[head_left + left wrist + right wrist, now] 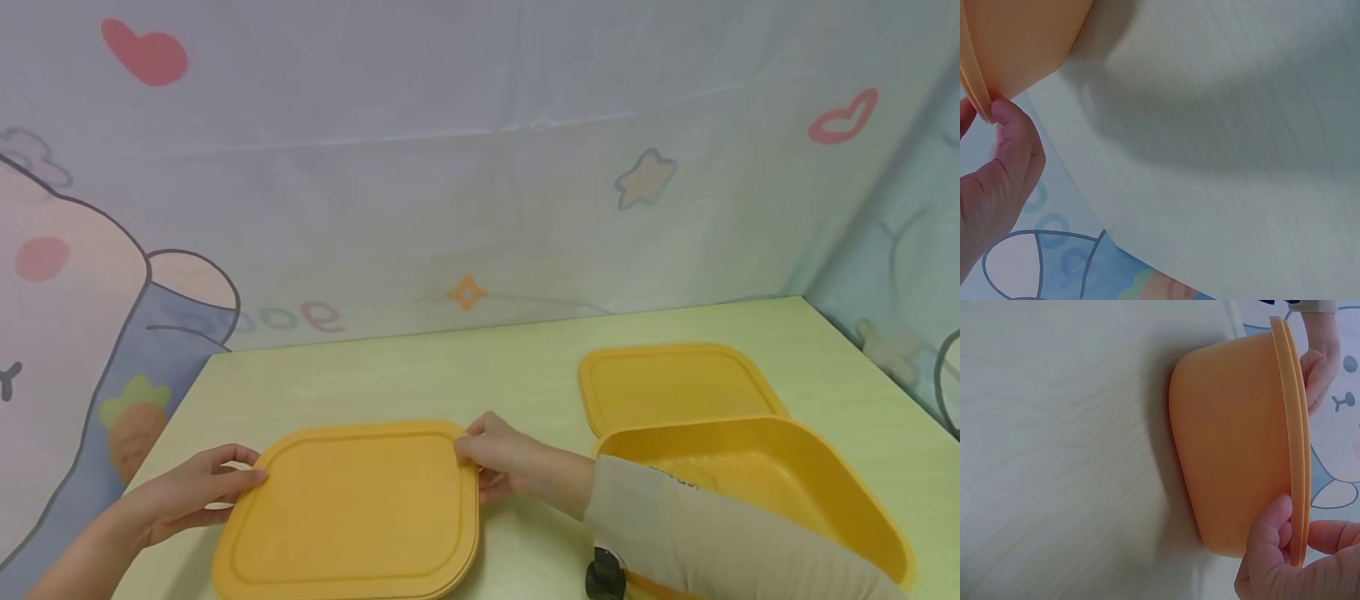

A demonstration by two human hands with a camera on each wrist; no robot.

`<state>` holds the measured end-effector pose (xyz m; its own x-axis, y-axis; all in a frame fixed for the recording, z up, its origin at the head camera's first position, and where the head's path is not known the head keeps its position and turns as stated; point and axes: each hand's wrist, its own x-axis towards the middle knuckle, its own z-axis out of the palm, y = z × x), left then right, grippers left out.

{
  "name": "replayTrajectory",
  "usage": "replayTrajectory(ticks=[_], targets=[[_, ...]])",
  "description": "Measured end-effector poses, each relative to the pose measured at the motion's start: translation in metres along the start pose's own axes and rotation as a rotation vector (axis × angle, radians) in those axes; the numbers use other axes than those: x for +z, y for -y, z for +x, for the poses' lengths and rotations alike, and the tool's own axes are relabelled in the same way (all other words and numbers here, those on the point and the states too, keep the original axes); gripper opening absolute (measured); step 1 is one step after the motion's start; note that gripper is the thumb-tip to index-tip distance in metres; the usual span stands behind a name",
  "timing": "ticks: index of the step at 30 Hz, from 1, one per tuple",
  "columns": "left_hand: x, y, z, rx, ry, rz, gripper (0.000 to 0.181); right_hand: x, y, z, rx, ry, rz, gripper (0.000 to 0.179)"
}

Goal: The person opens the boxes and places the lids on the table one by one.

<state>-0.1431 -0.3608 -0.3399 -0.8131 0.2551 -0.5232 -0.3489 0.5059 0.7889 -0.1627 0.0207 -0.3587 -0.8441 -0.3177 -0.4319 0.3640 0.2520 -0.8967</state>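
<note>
The step in hand seems to be fitting the lid onto its box; the left hand and right hand pinch lid and box together at 2 opposite sides; the next move probably calls for even pressure all round; the box, yellow, smooth and round-cornered, is at the counter's near left, left of an open tub.

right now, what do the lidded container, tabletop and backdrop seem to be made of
Lidded container: likely plastic, soft satin; smooth, even-coloured walls and a groove moulded into the lid.
Tabletop: perhaps wood-look laminate, low sheen; faint grain-like streaks show, but real wood is possible.
Backdrop: printed fabric or thin vinyl, fairly matt; creases cross it.
</note>
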Motion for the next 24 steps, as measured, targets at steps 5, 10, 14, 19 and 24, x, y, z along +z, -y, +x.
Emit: replayTrajectory(ticks=[5, 10, 14, 19, 24], targets=[[0.0002, 0.0009, -0.0025, 0.01, 0.01, -0.003, 0.034, -0.0006, 0.0006, -0.0011, 0.003, 0.011, 0.009, 0.031], [0.0007, 0.001, -0.0042, 0.011, 0.019, -0.001, 0.035, -0.001, 0.0012, -0.0029, 0.004, 0.021, 0.012, 0.032], [0.0017, 0.001, -0.0057, 0.011, 0.021, 0.0, 0.035, -0.0008, 0.0012, -0.0037, 0.003, 0.026, 0.019, 0.031], [0.0023, 0.0017, -0.0074, 0.015, 0.033, -0.002, 0.033, -0.0004, 0.0011, -0.0055, 0.008, 0.026, 0.014, 0.032], [0.002, 0.0026, -0.0078, 0.01, 0.037, -0.008, 0.034, -0.0003, 0.0007, -0.0076, 0.013, 0.024, 0.015, 0.032]])
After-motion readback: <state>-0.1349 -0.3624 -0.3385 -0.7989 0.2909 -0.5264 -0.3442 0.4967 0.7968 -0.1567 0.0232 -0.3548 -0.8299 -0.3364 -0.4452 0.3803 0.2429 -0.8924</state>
